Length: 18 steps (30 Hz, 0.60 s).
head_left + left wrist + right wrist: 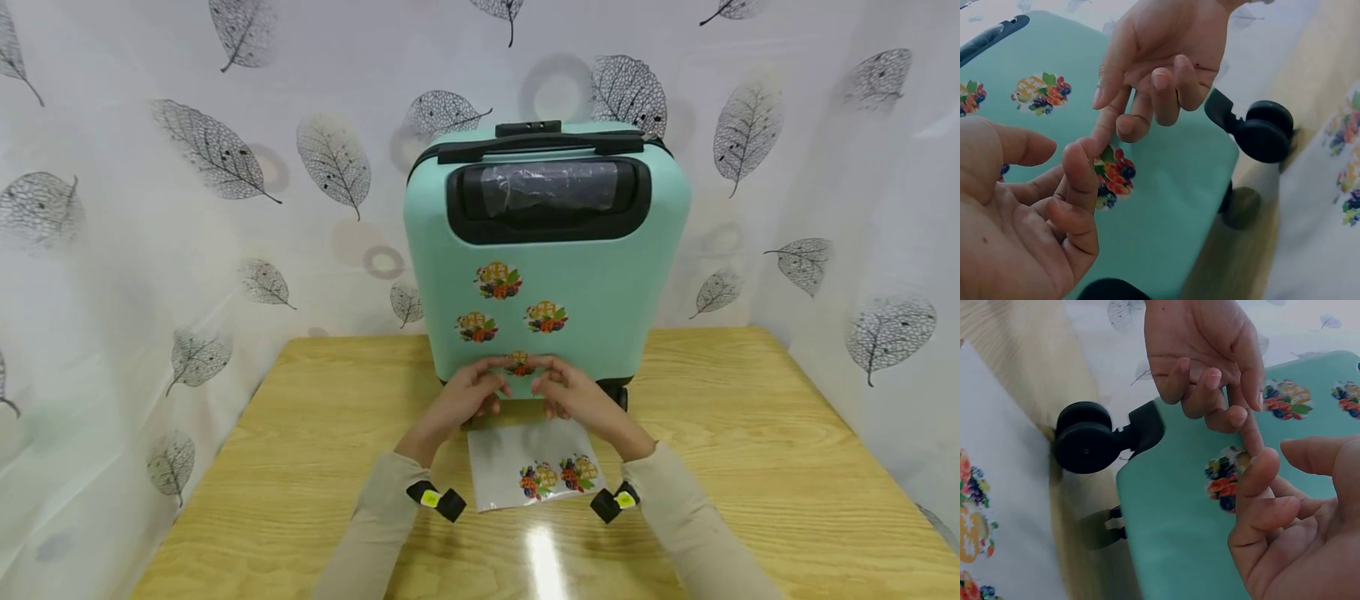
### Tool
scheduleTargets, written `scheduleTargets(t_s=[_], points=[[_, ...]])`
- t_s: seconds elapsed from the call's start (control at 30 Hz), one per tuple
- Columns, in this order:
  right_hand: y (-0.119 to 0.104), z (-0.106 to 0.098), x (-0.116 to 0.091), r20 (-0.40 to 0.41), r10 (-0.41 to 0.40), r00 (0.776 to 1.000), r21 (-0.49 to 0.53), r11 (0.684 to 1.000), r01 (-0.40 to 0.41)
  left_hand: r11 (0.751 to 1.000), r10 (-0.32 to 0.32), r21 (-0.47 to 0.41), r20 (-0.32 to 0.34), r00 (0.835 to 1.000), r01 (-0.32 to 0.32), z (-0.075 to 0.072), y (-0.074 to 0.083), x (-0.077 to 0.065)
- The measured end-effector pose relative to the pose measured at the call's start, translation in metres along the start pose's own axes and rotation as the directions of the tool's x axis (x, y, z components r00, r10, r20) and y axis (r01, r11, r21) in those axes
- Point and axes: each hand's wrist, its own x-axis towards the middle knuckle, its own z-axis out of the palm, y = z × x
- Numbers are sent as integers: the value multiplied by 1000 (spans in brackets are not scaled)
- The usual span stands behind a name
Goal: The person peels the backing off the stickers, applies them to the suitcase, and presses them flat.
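A mint-green suitcase (607, 292) stands upright, with several round fruit stickers on its front. My left hand (463, 392) and right hand (576, 398) meet low on that front, each with its index finger extended to the lowest sticker (517, 367). In the left wrist view this fruit sticker (1116, 178) lies against the shell, partly covered by fingertips. The other fingers of both hands are loosely bent and hold nothing. Above the hands are three more stickers, one of them the right-hand sticker (546, 317).
A white sticker sheet (498, 467) with two fruit stickers lies on the wooden table (315, 467) before the suitcase. Black wheels (1085, 440) show at the suitcase's base. A leaf-patterned curtain (315, 75) hangs behind.
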Motion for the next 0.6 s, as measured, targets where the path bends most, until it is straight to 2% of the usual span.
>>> scheduleTargets(t_s=[0.13,0.23,0.37,0.6], points=[[-4,0,-1,0,-28,1000,17,999,28,1000,20,11,8,1000,-20,2,3,2],[-3,2,0,8,-38,999,46,998,38,1000,8,26,23,1000,-9,5,2,3],[4,4,0,24,-33,999,81,996,31,998,-18,61,39,999,15,8,-5,4],[23,6,1,32,21,999,109,994,-25,997,-60,58,30,998,58,11,-21,5]])
